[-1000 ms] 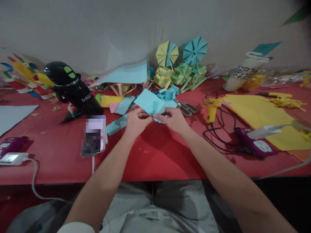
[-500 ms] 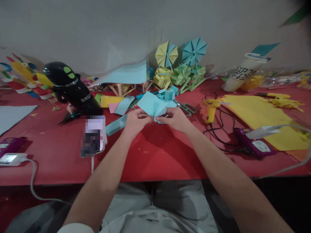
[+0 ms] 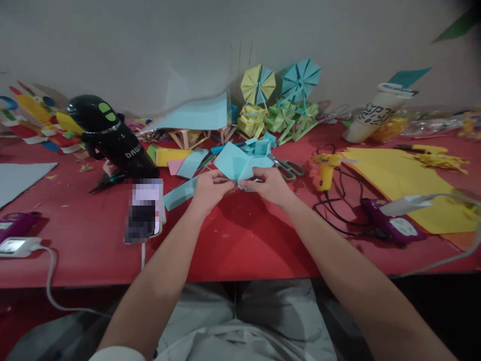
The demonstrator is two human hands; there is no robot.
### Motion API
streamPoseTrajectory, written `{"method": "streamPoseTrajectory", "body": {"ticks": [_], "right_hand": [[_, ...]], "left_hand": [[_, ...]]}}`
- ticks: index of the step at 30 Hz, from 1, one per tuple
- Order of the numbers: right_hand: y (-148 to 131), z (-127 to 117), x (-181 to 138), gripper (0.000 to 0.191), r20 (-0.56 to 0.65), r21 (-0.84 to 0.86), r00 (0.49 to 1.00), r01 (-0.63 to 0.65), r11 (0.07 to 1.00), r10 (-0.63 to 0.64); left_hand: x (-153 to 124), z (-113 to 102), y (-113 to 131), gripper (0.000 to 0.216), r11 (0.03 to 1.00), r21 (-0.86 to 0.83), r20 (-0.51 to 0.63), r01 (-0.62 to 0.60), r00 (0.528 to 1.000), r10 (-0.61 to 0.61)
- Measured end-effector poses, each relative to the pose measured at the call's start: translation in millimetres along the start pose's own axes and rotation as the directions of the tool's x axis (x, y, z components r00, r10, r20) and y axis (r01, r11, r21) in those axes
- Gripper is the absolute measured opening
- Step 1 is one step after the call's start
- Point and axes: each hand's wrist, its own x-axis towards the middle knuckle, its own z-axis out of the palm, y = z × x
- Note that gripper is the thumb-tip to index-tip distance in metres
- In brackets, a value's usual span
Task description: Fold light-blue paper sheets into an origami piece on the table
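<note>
A light-blue square of paper (image 3: pixel 232 161), creased and turned with one corner toward me, is held above the red table (image 3: pixel 240 235). My left hand (image 3: pixel 212 188) pinches its near left edge between thumb and fingers. On the other side my right hand (image 3: pixel 272 184) grips the near right edge, its thumb close to the left one at the bottom corner. Small blue paper pieces lie just behind and under the sheet, partly hidden by it. Grey-handled scissors (image 3: pixel 288 168) rest beyond my right hand. A blue paper strip (image 3: pixel 180 194) lies by my left wrist.
A phone (image 3: pixel 145 210) and a black bottle (image 3: pixel 112 135) stand on the left. To the right are a yellow glue gun (image 3: pixel 326 169), a purple power strip (image 3: pixel 394 223) with cables, and yellow sheets (image 3: pixel 417 188). Folded paper umbrellas (image 3: pixel 300 80) and a cup (image 3: pixel 379 113) line the wall.
The blue paper has shifted slightly and its right part now shows a more distinct fold. My right hand has moved a little to the right; my left hand is nearly unmoved.
</note>
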Motion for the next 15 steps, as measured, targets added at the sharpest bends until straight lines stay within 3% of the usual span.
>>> {"method": "streamPoseTrajectory", "body": {"ticks": [3,10,15], "right_hand": [[-0.5,0.3,-0.1,0.034,0.011,0.006,1.0,0.023,1.0,-0.023],[0.7,0.2,-0.1,0.028,0.027,0.059,0.997,0.071,0.996,-0.073],[1.9,-2.3,0.4,0.024,0.039,0.02,0.995,0.094,0.995,-0.095]], "left_hand": [[-0.3,-0.1,0.5,0.018,1.0,0.009,0.0,-0.005,1.0,0.005],[3.4,-0.2,2.1,0.012,0.964,-0.2,0.019,0.173,0.985,-0.172],[4.3,0.6,1.4,0.014,0.966,-0.205,0.004,0.157,0.987,-0.16]]}}
